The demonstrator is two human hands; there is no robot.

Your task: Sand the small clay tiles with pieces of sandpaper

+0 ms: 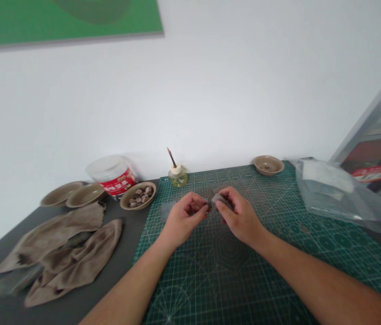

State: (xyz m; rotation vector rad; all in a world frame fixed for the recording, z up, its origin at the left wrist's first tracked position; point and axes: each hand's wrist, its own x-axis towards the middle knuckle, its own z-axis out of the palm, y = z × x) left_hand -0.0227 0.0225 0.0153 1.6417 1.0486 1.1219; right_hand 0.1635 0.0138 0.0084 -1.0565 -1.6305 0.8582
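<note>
Both of my hands meet above the far part of a green cutting mat (244, 271). My left hand (185, 216) has its fingers curled and pinched on a small dark piece (210, 206) between the two hands. My right hand (239, 215) is closed on a small grey, paper-like piece (218, 198) that touches the dark one. What the dark piece is, I cannot make out. Just behind the hands stands a small glass bottle (177, 176) with a brush stick in its top.
A brown bowl (138, 195) with several small dark nuggets sits left of the mat, next to two empty bowls (71, 195) and a white tub with a red label (113, 175). Stained brown cloths (65, 248) lie at left. Another bowl (268, 165) and clear plastic bags (339, 194) are at right.
</note>
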